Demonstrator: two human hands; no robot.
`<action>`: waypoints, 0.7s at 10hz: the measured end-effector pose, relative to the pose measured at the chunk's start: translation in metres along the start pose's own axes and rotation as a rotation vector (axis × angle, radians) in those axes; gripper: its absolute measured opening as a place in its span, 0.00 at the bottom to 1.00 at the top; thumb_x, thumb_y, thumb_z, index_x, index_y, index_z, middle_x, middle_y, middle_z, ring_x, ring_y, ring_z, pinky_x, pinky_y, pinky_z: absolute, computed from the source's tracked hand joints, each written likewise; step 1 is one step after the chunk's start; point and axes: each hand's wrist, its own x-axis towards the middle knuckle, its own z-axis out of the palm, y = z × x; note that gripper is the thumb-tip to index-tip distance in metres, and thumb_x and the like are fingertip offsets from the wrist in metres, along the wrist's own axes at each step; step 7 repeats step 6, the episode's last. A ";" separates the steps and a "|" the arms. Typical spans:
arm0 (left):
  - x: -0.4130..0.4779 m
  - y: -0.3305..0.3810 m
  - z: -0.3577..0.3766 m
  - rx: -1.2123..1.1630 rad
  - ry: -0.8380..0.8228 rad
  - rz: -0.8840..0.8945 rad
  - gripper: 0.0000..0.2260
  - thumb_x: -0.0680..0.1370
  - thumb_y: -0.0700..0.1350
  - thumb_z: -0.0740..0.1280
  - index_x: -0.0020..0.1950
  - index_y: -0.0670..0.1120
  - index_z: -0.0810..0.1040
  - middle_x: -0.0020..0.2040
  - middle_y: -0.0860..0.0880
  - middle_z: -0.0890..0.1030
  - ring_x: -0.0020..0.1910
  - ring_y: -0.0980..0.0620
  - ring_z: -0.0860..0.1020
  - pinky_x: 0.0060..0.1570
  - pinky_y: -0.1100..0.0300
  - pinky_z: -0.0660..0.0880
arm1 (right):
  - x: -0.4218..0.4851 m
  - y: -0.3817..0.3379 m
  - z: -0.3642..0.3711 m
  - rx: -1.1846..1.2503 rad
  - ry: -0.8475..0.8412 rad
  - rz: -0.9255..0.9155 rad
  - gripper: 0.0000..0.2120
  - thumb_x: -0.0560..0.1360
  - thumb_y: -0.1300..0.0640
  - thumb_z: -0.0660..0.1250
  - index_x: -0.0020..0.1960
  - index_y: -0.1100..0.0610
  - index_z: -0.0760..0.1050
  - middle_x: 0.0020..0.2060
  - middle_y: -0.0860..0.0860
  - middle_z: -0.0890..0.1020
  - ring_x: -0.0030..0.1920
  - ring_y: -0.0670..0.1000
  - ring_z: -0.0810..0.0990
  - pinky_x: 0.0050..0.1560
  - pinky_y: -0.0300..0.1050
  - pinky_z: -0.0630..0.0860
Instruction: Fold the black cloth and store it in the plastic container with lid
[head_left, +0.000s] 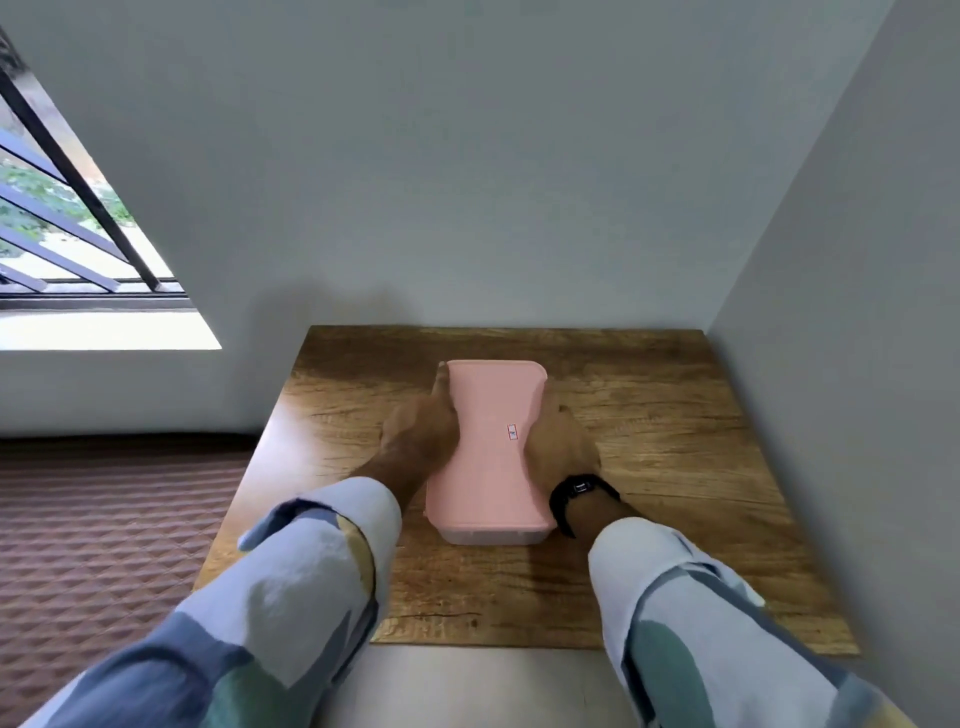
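Note:
A clear plastic container (491, 536) stands in the middle of the wooden table (675, 467) with its pink lid (491, 457) on top. My left hand (423, 431) presses against the container's left side, fingers reaching toward the far corner. On the opposite side my right hand (563, 447), with a black watch at the wrist, grips the right edge. The black cloth is not visible anywhere; the lid hides the inside of the container.
The table sits in a corner, with a wall behind it and another wall (857, 364) close on the right. A patterned brown bed cover (104, 519) lies to the left. A barred window (67, 218) is at upper left.

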 end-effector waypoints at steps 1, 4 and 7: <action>0.002 -0.003 0.000 -0.045 0.002 -0.004 0.28 0.85 0.53 0.47 0.85 0.55 0.45 0.64 0.35 0.82 0.60 0.32 0.81 0.64 0.38 0.77 | 0.019 -0.003 0.000 -0.005 0.004 -0.025 0.31 0.82 0.54 0.51 0.83 0.47 0.46 0.56 0.61 0.82 0.55 0.64 0.81 0.53 0.56 0.75; 0.006 -0.007 0.007 -0.062 0.025 0.016 0.28 0.85 0.52 0.48 0.86 0.55 0.48 0.62 0.36 0.83 0.59 0.33 0.81 0.64 0.39 0.77 | 0.034 0.001 -0.001 0.089 -0.052 -0.034 0.29 0.82 0.50 0.52 0.82 0.45 0.50 0.61 0.61 0.81 0.59 0.64 0.80 0.61 0.58 0.77; -0.002 -0.004 -0.038 0.004 -0.013 0.064 0.31 0.85 0.55 0.54 0.86 0.51 0.48 0.71 0.36 0.78 0.68 0.34 0.78 0.68 0.45 0.74 | 0.032 -0.002 -0.041 0.119 -0.126 -0.046 0.33 0.84 0.50 0.55 0.83 0.52 0.43 0.75 0.62 0.69 0.73 0.62 0.71 0.72 0.57 0.69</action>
